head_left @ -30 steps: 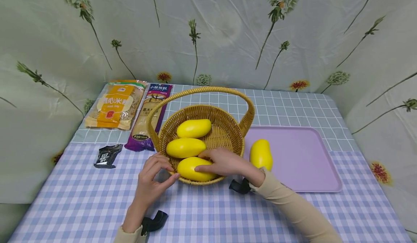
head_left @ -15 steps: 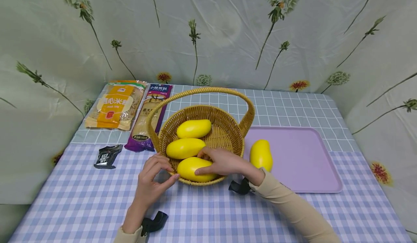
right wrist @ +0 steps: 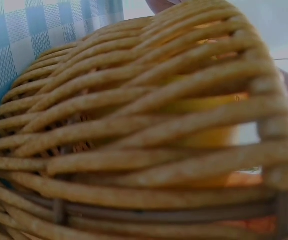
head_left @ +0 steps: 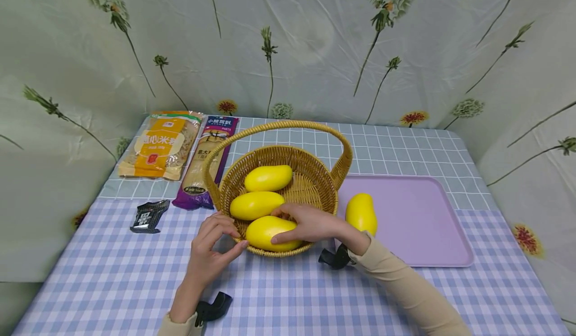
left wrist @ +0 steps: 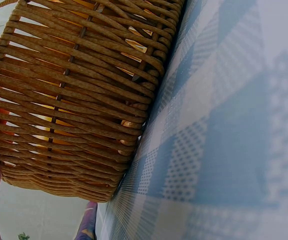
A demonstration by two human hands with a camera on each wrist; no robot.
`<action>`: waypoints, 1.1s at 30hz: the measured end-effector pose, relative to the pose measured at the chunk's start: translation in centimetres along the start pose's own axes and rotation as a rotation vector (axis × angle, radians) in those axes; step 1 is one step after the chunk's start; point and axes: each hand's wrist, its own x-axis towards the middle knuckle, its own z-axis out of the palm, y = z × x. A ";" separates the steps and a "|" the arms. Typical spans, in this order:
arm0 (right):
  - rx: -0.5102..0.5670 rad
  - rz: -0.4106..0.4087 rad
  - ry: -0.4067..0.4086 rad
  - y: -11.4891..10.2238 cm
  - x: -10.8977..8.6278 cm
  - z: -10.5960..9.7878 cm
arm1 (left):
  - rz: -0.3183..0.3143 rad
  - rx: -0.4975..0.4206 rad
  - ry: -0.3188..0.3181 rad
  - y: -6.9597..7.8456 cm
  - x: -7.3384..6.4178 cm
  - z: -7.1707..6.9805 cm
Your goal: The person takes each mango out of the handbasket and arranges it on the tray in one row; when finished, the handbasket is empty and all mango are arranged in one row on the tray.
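Note:
A woven basket point(head_left: 335, 206) with a tall arched handle stands mid-table in the head view. Inside it lie three yellow mangoes: one at the back point(head_left: 268, 178), a middle mango point(head_left: 255, 205) and a front mango point(head_left: 261, 233). My right hand point(head_left: 310, 222) reaches over the rim and grips the front mango, thumb on its near side; the other fingertips are partly hidden behind it. My left hand point(head_left: 211, 248) pinches the basket's rim at the front left. Both wrist views mostly show the wicker wall point(left wrist: 79, 100), with yellow behind its gaps in the right wrist view.
On the right, a lilac tray point(head_left: 418, 221) bears another mango point(head_left: 361, 213) at its left side, close to my right forearm. Behind and left of the basket lie an orange food bag point(head_left: 157, 146) and a purple pasta pack point(head_left: 202, 171). A small black packet point(head_left: 149, 216) lies at left.
My right hand and the front mango have shifted very slightly to the right. My left hand and the basket look the same.

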 end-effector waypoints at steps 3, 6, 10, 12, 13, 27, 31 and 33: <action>0.009 -0.008 -0.012 0.0 -0.1 -0.1 | -0.003 0.003 0.000 0.0 0.0 0.0; 0.022 -0.005 -0.023 -0.1 -0.1 -0.1 | -0.005 0.005 0.001 0.0 0.0 0.0; 0.042 0.002 -0.022 0.0 -0.1 0.0 | -0.009 0.004 -0.001 0.0 0.0 0.0; 0.053 -0.004 -0.016 0.1 0.0 0.1 | -0.011 0.005 -0.002 0.0 0.0 0.0; 0.061 -0.007 -0.013 0.2 -0.1 0.1 | -0.011 0.006 -0.002 0.0 -0.1 0.0; 0.161 0.004 0.072 0.3 -1.0 -0.3 | -0.002 0.010 -0.004 0.0 0.0 0.0; 0.207 0.014 0.107 0.3 -1.3 -0.5 | 0.003 0.004 -0.002 0.0 0.0 0.0; 0.221 0.015 0.124 0.4 -1.5 -0.6 | 0.007 0.001 0.001 0.0 0.0 0.1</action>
